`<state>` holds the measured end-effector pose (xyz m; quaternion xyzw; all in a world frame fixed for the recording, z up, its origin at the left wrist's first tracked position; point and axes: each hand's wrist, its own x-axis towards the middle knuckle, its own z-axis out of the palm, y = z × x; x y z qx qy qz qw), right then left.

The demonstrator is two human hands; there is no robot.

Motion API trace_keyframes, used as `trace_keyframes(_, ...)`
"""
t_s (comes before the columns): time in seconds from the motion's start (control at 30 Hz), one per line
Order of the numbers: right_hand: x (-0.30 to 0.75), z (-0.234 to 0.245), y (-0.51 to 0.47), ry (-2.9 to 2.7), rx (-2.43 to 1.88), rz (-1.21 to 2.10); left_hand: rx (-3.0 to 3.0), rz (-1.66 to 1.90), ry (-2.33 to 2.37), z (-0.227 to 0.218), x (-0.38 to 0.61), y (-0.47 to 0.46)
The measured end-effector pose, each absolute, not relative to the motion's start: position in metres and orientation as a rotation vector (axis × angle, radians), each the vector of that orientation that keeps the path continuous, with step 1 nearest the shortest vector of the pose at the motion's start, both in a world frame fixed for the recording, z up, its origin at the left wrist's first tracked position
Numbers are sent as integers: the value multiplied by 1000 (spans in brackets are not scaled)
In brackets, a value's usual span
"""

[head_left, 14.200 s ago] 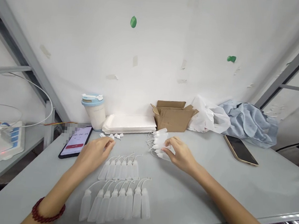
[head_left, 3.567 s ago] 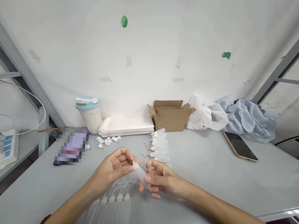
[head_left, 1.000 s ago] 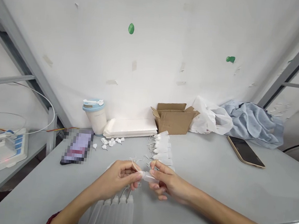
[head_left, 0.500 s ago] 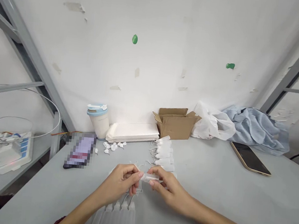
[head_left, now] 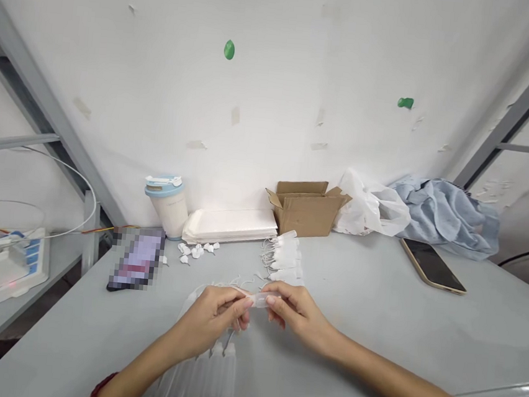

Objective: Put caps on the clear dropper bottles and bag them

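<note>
A small clear bottle (head_left: 261,299) is lying level in the air at lower centre of the frame, just above the table (head_left: 374,321), and both hands are meeting on it. The left hand (head_left: 213,315) is pinching its left end with thumb and fingertips drawn close together, the other fingers curling under. The right hand (head_left: 298,311) is gripping the right end the same way, fingers closed round it. Below the left wrist a row of bottles (head_left: 210,374) is lying side by side near the bottom edge. Just above the hands a heap of bottles (head_left: 284,258) is sitting, with loose caps (head_left: 196,251) to its left. Further left a phone (head_left: 137,258) is lying flat, with a cup (head_left: 168,205) behind it. A box (head_left: 308,206) is standing open at centre, a bag (head_left: 371,209) and a cloth (head_left: 445,213) to its right, and a dark phone (head_left: 432,266) is resting in front of them.
</note>
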<state>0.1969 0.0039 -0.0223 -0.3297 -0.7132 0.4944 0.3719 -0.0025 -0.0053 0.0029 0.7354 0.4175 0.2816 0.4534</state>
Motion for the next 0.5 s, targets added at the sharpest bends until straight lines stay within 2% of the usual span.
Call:
trace_keyframes(0.23, 196, -20, -1, -1924, -878, 832, 1773, 713, 1080, 6, -2, -9)
trace_keyframes(0.5, 196, -16, 2, -1750, -937, 1229, 2182, 853, 1052, -4, -3, -8)
